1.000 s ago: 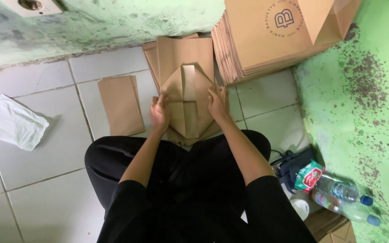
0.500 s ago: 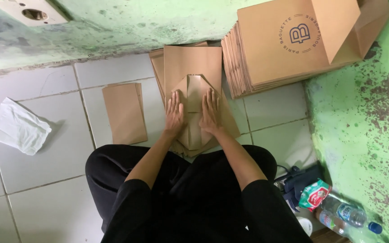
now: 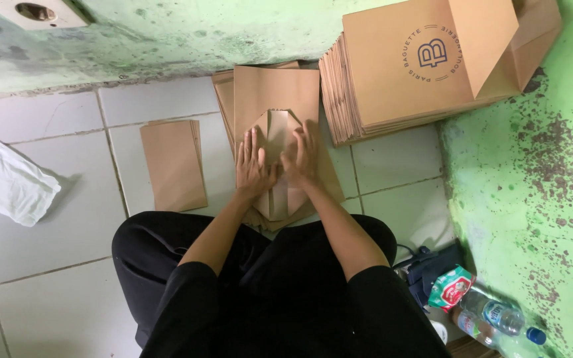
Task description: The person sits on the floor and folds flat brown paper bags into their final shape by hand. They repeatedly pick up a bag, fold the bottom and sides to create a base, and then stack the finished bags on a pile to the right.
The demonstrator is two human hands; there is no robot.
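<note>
A half-folded brown paper bag [image 3: 276, 142] on the tiled floor [image 3: 67, 219] is pressed flat under the open left hand [image 3: 252, 162] and right hand [image 3: 302, 158], its bottom flaps creased inward, while finished bags [image 3: 172, 166] are stacked alongside.

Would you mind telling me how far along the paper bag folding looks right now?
Done: a small pile of folded bags lies on the tiles to the left. In hand: the left hand and right hand press flat on a half-folded brown sheet atop a stack. Left: that stack and the large stack of flat sheets against the wall.
</note>
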